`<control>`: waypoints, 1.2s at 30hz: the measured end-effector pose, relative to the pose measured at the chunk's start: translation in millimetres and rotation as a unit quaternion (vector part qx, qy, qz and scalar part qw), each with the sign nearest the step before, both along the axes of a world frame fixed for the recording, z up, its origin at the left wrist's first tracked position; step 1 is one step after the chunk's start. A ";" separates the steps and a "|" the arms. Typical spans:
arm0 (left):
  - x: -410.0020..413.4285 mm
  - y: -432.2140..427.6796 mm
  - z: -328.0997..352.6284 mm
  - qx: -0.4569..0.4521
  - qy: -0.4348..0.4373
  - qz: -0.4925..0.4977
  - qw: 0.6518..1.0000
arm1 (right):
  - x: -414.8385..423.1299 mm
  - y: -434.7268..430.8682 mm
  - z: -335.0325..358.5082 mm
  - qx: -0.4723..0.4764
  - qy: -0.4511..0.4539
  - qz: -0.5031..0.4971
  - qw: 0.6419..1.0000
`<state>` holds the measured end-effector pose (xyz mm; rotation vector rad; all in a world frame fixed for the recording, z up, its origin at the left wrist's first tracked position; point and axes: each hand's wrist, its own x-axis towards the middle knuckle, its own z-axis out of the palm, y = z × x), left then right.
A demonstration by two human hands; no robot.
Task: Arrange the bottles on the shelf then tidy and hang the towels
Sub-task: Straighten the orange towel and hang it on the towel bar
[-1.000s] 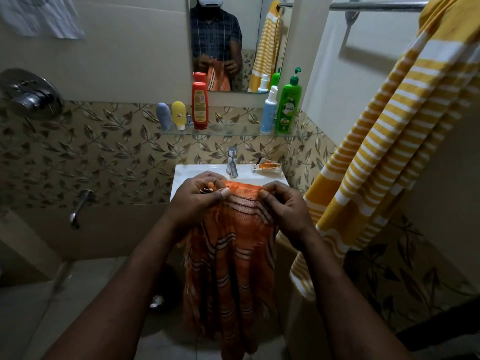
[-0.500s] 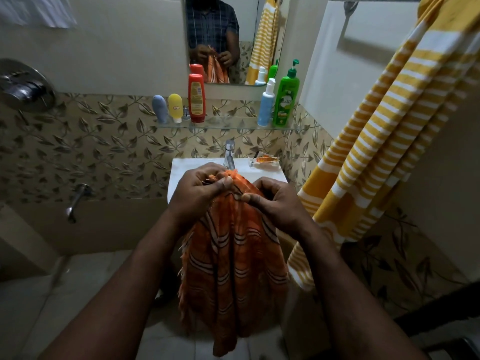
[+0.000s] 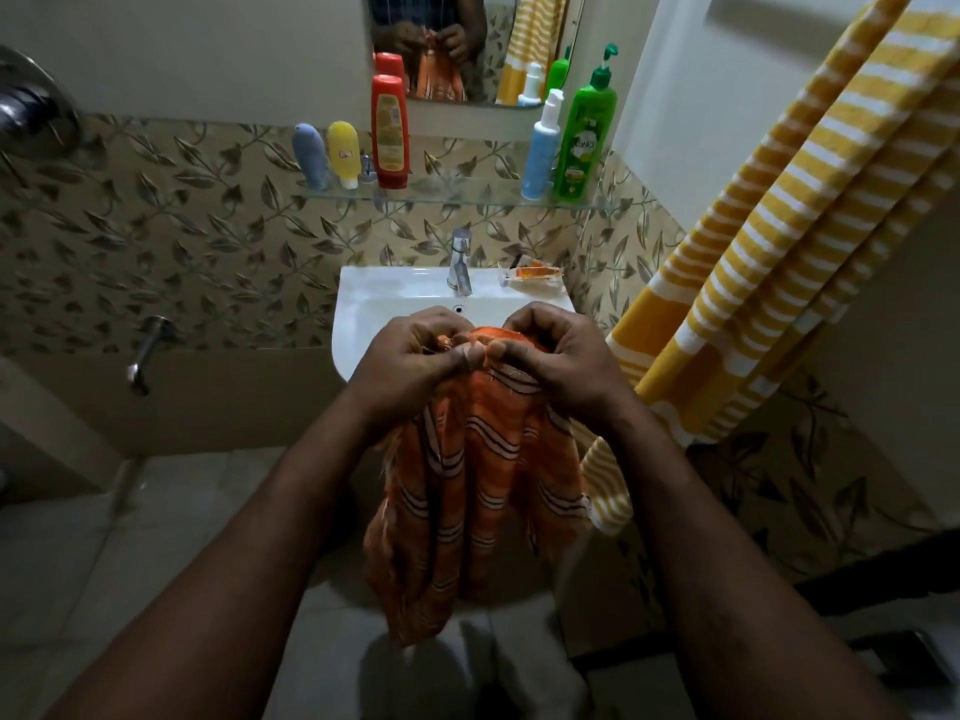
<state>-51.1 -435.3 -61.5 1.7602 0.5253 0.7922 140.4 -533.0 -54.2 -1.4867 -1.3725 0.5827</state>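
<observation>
Head view: a thin woven orange towel, banded with white and dark stripes, is gripped at its bunched top edge by the left hand and the right hand, in front of the white washbasin. Plastic bottles are stood on the glass shelf; the green pump bottle label cannot be read.

The orange towel I pinch is thin woven cloth, frayed at the edge; sink glossy ceramic, tap shiny metal, shelf clear glass
</observation>
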 end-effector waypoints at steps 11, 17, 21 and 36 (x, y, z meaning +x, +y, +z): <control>-6.5 -4.3 -1.0 -0.001 0.045 -0.070 0.996 | 0.0 -7.5 -4.5 0.004 0.025 0.022 0.999; -0.1 -8.5 7.9 -0.012 -0.001 -0.021 1.000 | -6.6 -2.2 8.5 0.016 0.022 0.034 0.999; -4.8 -5.3 13.0 -0.005 -0.046 0.022 0.999 | 0.9 -6.6 5.1 -0.015 0.032 0.036 0.999; -4.3 -7.5 13.1 -0.060 0.001 -0.079 0.995 | -1.5 -5.5 31.1 0.027 -0.068 0.026 0.997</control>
